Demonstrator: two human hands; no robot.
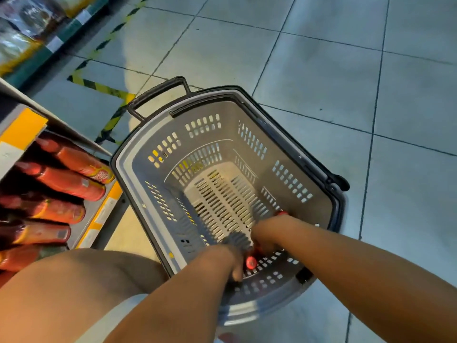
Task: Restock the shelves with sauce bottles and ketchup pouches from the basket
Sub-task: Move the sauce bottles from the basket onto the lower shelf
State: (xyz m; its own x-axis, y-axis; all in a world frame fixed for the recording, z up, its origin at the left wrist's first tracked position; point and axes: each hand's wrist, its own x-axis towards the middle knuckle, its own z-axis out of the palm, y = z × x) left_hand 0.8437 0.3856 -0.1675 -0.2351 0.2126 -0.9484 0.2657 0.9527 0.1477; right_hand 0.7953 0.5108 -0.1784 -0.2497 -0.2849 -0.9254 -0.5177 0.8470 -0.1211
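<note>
Grey basket (247, 115), both hands inside — grips unclear

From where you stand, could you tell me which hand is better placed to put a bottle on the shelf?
Probably left: the left hand sits by a red cap, nearer the shelf.

Both forearms are bare from elbow to wrist, with no sleeves in view. The left hand (232, 262) and the right hand (265, 240) are bare; no gloves show. No rings are discernible, as the fingers are blurred. A red band (282, 213) shows at the right wrist. A bare knee (81, 276) is visible. A light-coloured hem (108, 318) borders the bare thigh.
</note>
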